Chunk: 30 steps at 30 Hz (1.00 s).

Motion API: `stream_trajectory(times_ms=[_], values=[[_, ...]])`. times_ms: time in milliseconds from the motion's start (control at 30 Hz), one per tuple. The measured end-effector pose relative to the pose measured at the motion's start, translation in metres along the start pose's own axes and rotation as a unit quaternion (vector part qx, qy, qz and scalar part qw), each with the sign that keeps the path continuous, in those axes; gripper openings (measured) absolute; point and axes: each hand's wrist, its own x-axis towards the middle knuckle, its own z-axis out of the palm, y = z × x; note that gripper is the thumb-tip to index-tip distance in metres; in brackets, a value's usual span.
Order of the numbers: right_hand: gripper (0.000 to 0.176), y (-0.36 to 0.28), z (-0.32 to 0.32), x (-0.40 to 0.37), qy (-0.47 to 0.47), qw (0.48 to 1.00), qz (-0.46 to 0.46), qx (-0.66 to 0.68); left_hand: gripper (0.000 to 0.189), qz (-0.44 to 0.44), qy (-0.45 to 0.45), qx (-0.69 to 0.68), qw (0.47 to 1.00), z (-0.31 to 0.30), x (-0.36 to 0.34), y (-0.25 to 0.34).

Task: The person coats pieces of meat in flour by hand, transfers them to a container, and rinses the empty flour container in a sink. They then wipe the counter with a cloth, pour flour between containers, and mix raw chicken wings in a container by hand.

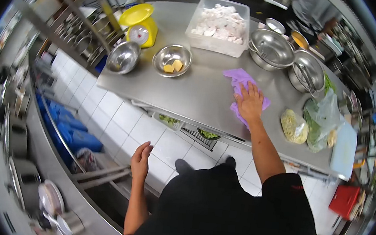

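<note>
Cloth (244, 89): one, purple, crumpled, lying on the steel table (190, 95) near its front edge, right of centre.

Right hand (249, 103): flat on the cloth, palm down, fingers spread; pressing on it, not closed around it.

Left hand (141, 158): hanging beside the body over the white tiled floor (119, 124), fingers loosely curled, holding nothing and touching nothing.

Count on the table:
- Steel bowls, mid-size: two. The left bowl (122, 57) looks nearly empty; the second bowl (171, 60) holds two yellow blocks.
- Steel bowls, large: two, (271, 48) and (308, 71), side by side beyond the cloth, each with utensils inside.
- Small dishes behind them: two seen, one (299, 39) with orange contents.
- Clear plastic tub (219, 25): one, filled with white chunks.
- Yellow kitchen scale (140, 24): one, at the far left corner.
- Plastic bags: two, just right of the cloth; one (294, 126) with pale yellow-green contents, one (321, 117) with greens.
- White cutting board (344, 150): one, at the right end.

Writing: the scale dial is too small to read; no other label is legible.
</note>
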Motion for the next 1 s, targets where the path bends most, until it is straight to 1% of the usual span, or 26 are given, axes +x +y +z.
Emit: stream_trajectory(times_ms=[100,200,333,433,500,533,567,633,667,700,767,800,833,867,900,933,967,1000], values=[[0.049,-0.008,0.008,-0.005,0.015,0.999,0.031,-0.002,0.03,0.035,0.0,-0.026,0.999,-0.026,0.033,0.014],[0.045,-0.019,0.009,-0.002,0.035,0.997,0.066,-0.009,0.027,0.053,-0.067,-0.048,0.995,-0.023,0.069,0.062],[0.039,-0.035,0.009,0.012,0.07,0.993,0.099,-0.011,0.025,0.127,-0.141,-0.057,0.98,-0.021,0.111,0.089],[0.038,-0.008,0.012,0.053,-0.053,0.987,0.136,0.068,0.025,0.129,-0.17,0.028,0.976,-0.042,0.133,0.083],[0.038,0.005,-0.02,0.068,0.001,0.943,0.323,0.08,0.026,0.12,-0.181,0.014,0.976,-0.073,0.136,0.076],[0.042,0.014,-0.039,0.069,0.019,0.925,0.365,0.099,0.027,0.087,-0.173,0.008,0.981,-0.09,0.138,0.074],[0.046,0.025,-0.048,0.073,0.034,0.909,0.397,0.12,0.028,0.051,-0.155,-0.002,0.987,-0.109,0.136,0.071],[0.052,0.041,-0.033,0.095,-0.035,0.937,0.338,0.077,0.029,0.037,-0.13,0.006,0.991,-0.142,0.141,0.061],[0.056,0.038,-0.017,0.085,-0.078,0.943,0.32,0.056,0.029,0.021,-0.127,0.021,0.991,-0.161,0.141,0.055],[0.058,-0.008,0.006,0.085,-0.068,0.902,0.423,-0.052,0.029,0.026,-0.131,0.006,0.991,-0.173,0.147,0.045],[0.059,-0.046,0.062,0.097,0.05,0.932,0.337,-0.126,0.029,0.028,-0.175,0.039,0.983,-0.17,0.159,0.053],[0.051,-0.085,0.041,0.106,-0.002,0.964,0.254,-0.077,0.028,0.021,-0.196,0.055,0.979,-0.169,0.159,0.056],[0.043,-0.11,0.057,0.107,0.056,0.974,0.207,-0.076,0.027,0.015,-0.248,0.057,0.967,-0.164,0.165,0.059],[0.039,-0.126,0.077,0.115,0.085,0.978,0.173,-0.081,0.027,0.016,-0.31,0.063,0.949,-0.155,0.168,0.066],[0.038,-0.144,0.068,0.112,0.015,0.993,0.113,-0.041,0.027,0.025,-0.375,0.07,0.924,-0.142,0.175,0.077],[0.037,-0.165,0.061,0.105,0.008,0.993,0.109,-0.05,0.027,0.032,-0.439,0.08,0.894,-0.129,0.181,0.091],[0.036,-0.181,0.056,0.094,-0.005,0.993,0.106,-0.057,0.028,0.04,-0.481,0.129,0.866,-0.11,0.186,0.107],[0.034,-0.189,0.057,0.08,0.02,0.995,0.092,-0.03,0.029,0.044,-0.521,0.178,0.834,-0.089,0.189,0.119]])
